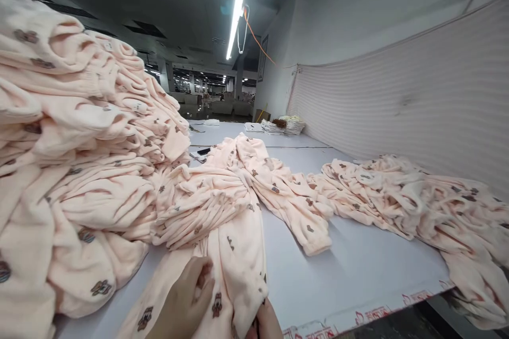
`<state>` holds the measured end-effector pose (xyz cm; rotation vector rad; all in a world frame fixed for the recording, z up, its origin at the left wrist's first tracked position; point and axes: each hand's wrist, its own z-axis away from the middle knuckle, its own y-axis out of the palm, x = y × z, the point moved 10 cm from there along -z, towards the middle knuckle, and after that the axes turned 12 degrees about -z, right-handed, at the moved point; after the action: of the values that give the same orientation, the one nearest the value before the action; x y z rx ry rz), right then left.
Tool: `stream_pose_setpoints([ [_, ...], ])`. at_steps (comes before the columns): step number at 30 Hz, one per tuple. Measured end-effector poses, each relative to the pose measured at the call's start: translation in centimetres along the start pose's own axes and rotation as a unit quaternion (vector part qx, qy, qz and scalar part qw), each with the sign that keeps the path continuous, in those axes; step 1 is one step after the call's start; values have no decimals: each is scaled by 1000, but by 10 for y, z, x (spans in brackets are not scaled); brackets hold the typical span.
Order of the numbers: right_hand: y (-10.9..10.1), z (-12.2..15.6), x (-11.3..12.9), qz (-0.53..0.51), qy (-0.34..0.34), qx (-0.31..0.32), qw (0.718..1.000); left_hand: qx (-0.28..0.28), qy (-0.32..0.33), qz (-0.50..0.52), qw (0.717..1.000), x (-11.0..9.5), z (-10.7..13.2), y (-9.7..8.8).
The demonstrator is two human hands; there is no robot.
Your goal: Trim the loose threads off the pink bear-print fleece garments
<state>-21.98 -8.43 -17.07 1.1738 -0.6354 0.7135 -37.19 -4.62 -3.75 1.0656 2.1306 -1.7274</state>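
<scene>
A pale pink fleece garment (234, 222) printed with small brown bears lies crumpled across the white table (350, 270), one leg stretching toward me. My left hand (186, 302) rests on the near end of that leg with fingers curled into the cloth. At the bottom edge of the view my right hand (266, 323) pinches the leg's hem; only its fingertips show.
A tall stack of the same pink garments (71, 159) fills the left side. Another loose heap (429, 201) lies at the right beside a striped fabric wall (397, 100). A phone (203, 151) and white folded stacks (284, 126) sit farther back. The table's near edge (358, 318) is close.
</scene>
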Motion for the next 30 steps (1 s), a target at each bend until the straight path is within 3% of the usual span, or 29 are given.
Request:
stream_pose_setpoints([
  [2,8,5,4,-17,3,10,1000,-25,57,-18,998,-19,11,-15],
  [3,10,8,8,-21,-1,12,1000,-12,79,-22,997,-30,15,-13],
  [6,10,16,29,-13,-28,11,999,61,88,-29,994,-55,21,12],
  [9,2,26,68,88,-115,-10,989,62,47,38,996,-60,16,25],
  [12,-4,50,126,277,-275,-79,917,76,2,185,980,-54,12,31],
  [15,2,73,160,433,-330,-131,828,88,-14,272,958,-50,13,31],
  [17,19,80,160,494,-325,-85,802,98,-20,318,943,-48,15,32],
  [20,48,88,146,518,-334,5,787,112,-29,370,922,-44,16,38],
  [24,53,91,138,522,-381,-27,763,112,-32,409,905,-40,16,42],
  [27,46,88,132,519,-387,-54,761,104,-23,433,895,-41,19,39],
  [30,48,86,129,550,-381,-70,740,75,-42,425,901,-35,22,32],
])
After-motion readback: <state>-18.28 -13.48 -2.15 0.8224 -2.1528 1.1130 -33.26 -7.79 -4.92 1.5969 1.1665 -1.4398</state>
